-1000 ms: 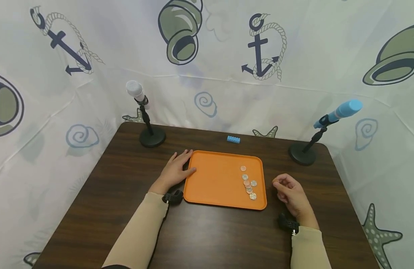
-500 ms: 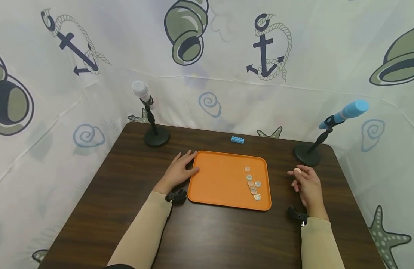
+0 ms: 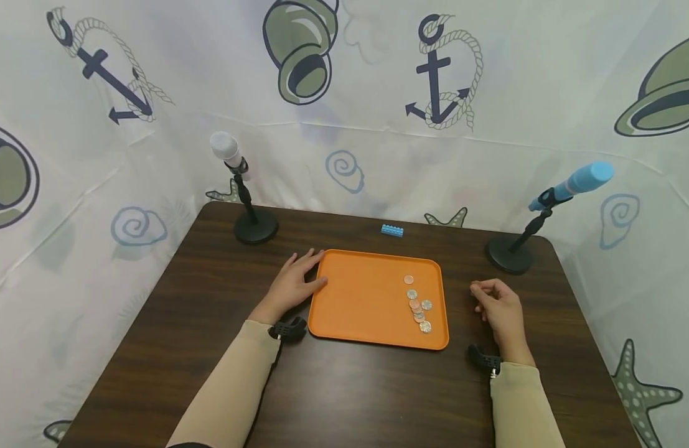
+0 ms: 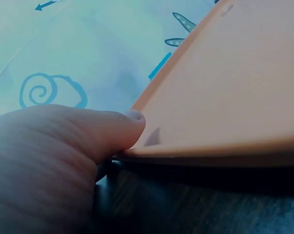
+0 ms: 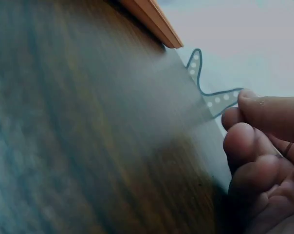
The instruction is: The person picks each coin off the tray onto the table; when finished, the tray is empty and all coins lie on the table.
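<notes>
an orange tray (image 3: 355,292) lies on the dark worktop (image 3: 344,398), centred toward the far edge, and several silver and coppery coins (image 3: 415,304) are scattered in a loose line along its right part, some overlapping. the left hand (image 3: 289,287) rests at the tray's left rim, its grip wide: fingers spread, thumb over the rim. right of the tray, well apart from the left hand, the right hand (image 3: 501,311) has a narrow grip, thumb and index finger pinching a small coin (image 3: 475,284) that barely shows at the fingertips. a blue studded brick (image 3: 392,231) sits near the worktop's far edge, beyond the tray. a white microphone (image 3: 225,147) tilts on a black stand by the far left corner; a light-blue microphone (image 3: 584,179) tilts on another by the far right corner. behind hangs a pale cloth (image 3: 372,93) printed with anchors and shells.
</notes>
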The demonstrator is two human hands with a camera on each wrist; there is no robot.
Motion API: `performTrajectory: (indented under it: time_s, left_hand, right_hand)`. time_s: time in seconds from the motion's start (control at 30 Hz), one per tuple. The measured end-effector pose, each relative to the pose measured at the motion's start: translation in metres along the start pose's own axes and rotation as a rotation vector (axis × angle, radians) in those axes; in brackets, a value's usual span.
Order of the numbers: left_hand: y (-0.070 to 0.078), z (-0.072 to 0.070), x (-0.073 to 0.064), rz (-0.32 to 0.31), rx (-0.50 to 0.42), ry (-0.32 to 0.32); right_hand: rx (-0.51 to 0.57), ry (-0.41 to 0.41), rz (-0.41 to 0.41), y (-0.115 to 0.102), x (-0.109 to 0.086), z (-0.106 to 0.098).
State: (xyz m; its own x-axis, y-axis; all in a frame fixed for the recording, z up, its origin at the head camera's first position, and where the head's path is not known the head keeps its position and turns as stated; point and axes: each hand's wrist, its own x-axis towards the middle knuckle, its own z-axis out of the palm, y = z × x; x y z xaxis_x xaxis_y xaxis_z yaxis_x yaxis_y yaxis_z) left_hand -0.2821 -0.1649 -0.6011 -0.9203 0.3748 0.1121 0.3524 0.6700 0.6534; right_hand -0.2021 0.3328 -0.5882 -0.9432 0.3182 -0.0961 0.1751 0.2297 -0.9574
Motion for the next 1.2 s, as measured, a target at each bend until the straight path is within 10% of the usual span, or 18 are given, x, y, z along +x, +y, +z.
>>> performTrajectory:
  time_s: [1.2]
  left_hand:
    - [0.0055,-0.0020,0.0014,-0.033,0.020,-0.023]
  right_hand:
    - [-0.162,0.022,-0.004,-0.0032,-0.0013,0.0055]
